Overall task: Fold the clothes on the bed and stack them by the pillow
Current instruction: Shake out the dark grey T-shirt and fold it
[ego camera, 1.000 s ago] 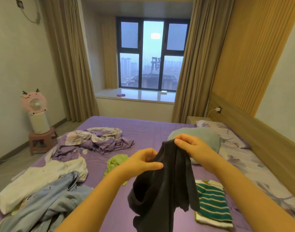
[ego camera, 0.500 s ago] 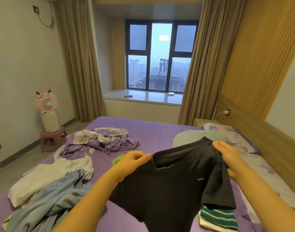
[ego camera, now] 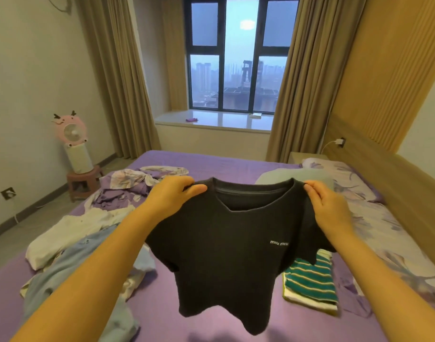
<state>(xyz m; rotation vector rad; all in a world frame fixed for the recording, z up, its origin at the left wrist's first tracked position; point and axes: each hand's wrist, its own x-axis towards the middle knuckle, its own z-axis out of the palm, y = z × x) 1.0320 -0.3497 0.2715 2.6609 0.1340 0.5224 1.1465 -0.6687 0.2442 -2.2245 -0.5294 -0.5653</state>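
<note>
- The black T-shirt (ego camera: 231, 243), bunched a second ago, is now spread above the bed (ego camera: 162, 312).
- Its shoulders are pinched by both hands: left hand (ego camera: 173, 193), right hand (ego camera: 331, 206).
- Folding can seemingly begin.

A pink fan (ego camera: 70, 130) stands on a small stool (ego camera: 81, 181) left of the window (ego camera: 236, 55). Tan curtains (ego camera: 117, 77) flank that window; a charger (ego camera: 339, 141) is plugged in to its right.

clothes heap (ego camera: 71, 245) left, striped stack (ego camera: 310, 280) right — bare bedsheet (ego camera: 162, 314) between
</note>
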